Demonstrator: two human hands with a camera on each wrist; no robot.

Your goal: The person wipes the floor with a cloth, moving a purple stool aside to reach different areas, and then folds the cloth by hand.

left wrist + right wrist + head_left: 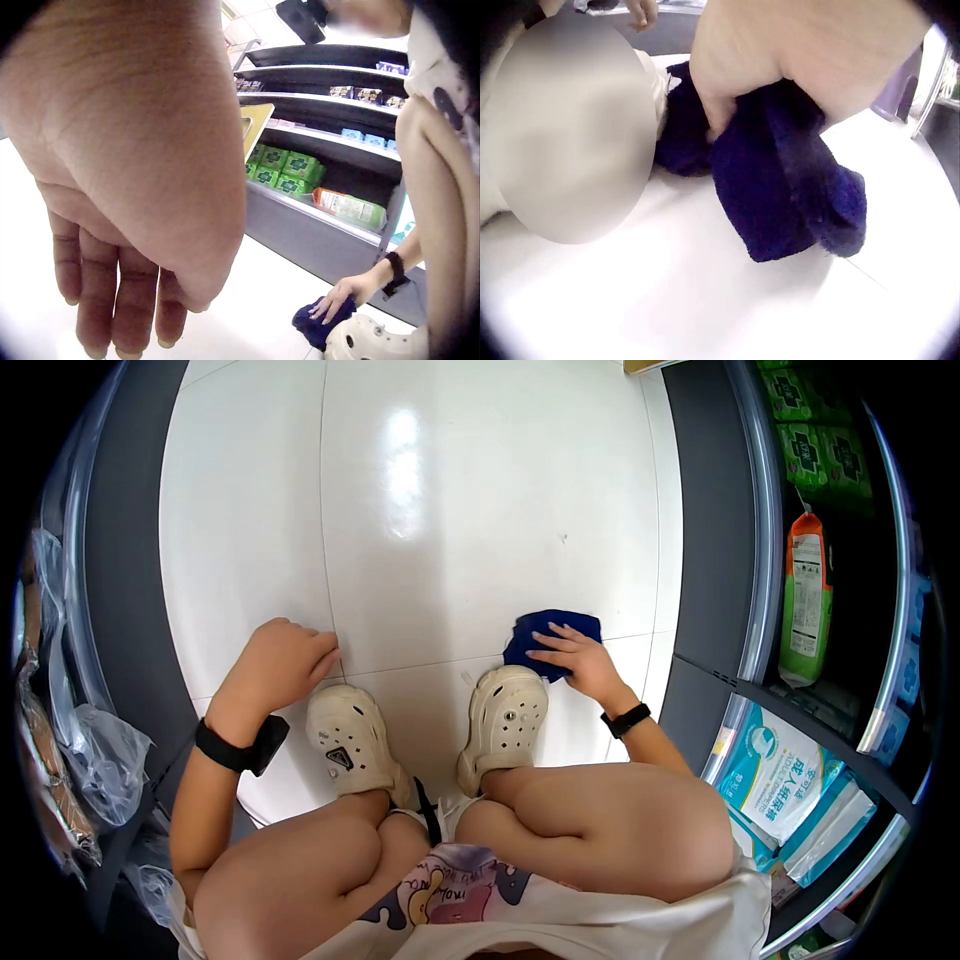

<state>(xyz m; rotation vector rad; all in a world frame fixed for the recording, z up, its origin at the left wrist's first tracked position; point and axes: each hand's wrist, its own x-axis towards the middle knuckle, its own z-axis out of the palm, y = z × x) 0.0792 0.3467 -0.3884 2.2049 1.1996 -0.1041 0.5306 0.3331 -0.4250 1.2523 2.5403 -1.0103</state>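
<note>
A dark blue cloth (545,628) lies bunched on the white floor beside the right shoe. My right hand (583,663) holds it from above, with fingers spread over its top. In the right wrist view, folds of the cloth (765,180) rise between the thumb and the palm. My left hand (277,660) hovers near the left shoe, holding nothing. Its fingers (135,300) hang loosely bent in the left wrist view.
Cream clogs (508,710) are on the squatting person's feet. To the right stands a shelf with green packs (800,455), an orange-and-green package (806,600) and adult diaper packs (780,770). Plastic-wrapped goods (100,760) line the left shelf.
</note>
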